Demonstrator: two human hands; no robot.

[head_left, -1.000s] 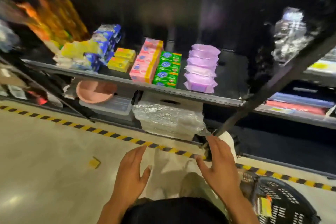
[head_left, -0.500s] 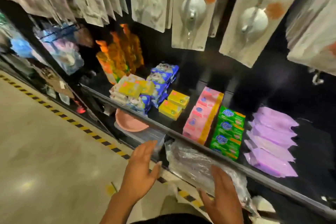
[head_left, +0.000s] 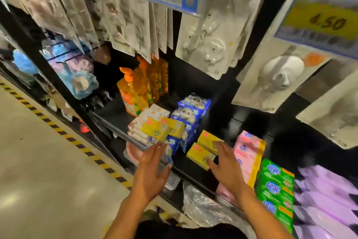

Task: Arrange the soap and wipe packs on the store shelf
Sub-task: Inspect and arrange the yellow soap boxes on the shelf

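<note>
Up they come! A second ago both hands hung low over the floor; now they have risen to the front edge of the shelf (head_left: 186,171), and the view has swung up with them. The left hand (head_left: 151,169) reaches the untidy pile of blue wipe packs (head_left: 190,114) at the front edge, its fingers (head_left: 157,148) straight and spread, holding nothing. Whether the tips already touch the lowest pack is hard to tell through the blur. The right hand (head_left: 226,169) hovers over the two yellow soap boxes (head_left: 201,154) just behind the front edge, fingers (head_left: 220,147) likewise splayed and empty.

Two loose yellow packs (head_left: 162,128) lie askew on top of the wipe pile. Further toward the right end, the pink soap stack (head_left: 249,153), the green soap boxes (head_left: 275,186) and the purple packs (head_left: 325,200) sit in neat rows.

So the approach looks finished and the tidying is about to begin: the right end seems done, and the jumble under these two hands is likely what remains.
</note>
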